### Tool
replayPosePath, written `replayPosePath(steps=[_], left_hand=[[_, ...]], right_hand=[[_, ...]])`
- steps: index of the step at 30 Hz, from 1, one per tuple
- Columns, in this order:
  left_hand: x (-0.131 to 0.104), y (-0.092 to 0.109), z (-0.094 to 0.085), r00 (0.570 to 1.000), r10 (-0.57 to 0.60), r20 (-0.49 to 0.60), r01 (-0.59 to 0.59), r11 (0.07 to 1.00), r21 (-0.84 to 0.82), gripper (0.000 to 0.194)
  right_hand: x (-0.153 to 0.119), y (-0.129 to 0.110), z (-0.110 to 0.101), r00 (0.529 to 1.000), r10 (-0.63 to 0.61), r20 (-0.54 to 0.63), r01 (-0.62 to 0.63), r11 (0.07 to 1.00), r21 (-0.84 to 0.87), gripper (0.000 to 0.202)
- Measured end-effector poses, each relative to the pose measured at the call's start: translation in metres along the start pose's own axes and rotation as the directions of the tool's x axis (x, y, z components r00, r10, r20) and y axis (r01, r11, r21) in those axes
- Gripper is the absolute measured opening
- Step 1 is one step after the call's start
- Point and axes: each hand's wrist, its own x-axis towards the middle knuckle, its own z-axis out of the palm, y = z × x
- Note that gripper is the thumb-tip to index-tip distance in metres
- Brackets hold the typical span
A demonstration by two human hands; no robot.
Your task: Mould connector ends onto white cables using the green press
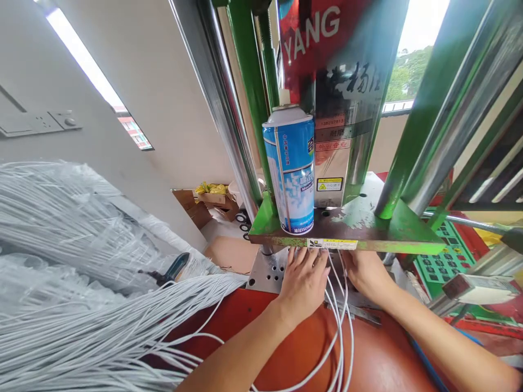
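My left hand [305, 277] reaches under the front edge of the green machine plate [351, 228], fingers stretched forward and lying flat over the metal bed [265, 270]. Beside it, my right hand [363, 272] is curled at the same edge, its fingertips partly hidden under the plate. Several thin white cables [341, 316] run out from between the two hands and loop down over the red surface. Whether the right fingers pinch a cable end cannot be made out. A blue and white spray can [292, 174] stands upright on the plate, above my left hand.
A thick bundle of white cables [163, 310] lies to the left, beside plastic-wrapped bundles [61, 228]. Steel columns [220, 92] and green posts rise from the plate. A green button panel [443, 253] sits at right. A metal strip [363, 314] lies near my right wrist.
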Motion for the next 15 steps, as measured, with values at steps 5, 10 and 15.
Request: replayPosePath(steps=[5, 10, 15], left_hand=[[-0.004, 0.002, 0.011, 0.999, -0.001, 0.035, -0.001, 0.999, 0.037, 0.048], [0.006, 0.0, 0.025, 0.999, -0.031, 0.005, 0.031, 0.999, 0.023, 0.04], [0.018, -0.004, 0.022, 1.0, -0.017, -0.012, 0.016, 1.0, -0.004, 0.043]], right_hand=[[-0.036, -0.036, 0.016, 0.994, -0.067, 0.088, 0.09, 0.951, -0.297, 0.044], [-0.021, -0.038, 0.032, 0.997, 0.007, 0.079, 0.024, 0.925, -0.38, 0.034], [-0.01, -0.036, 0.026, 0.998, -0.016, 0.054, 0.033, 0.941, -0.337, 0.035]])
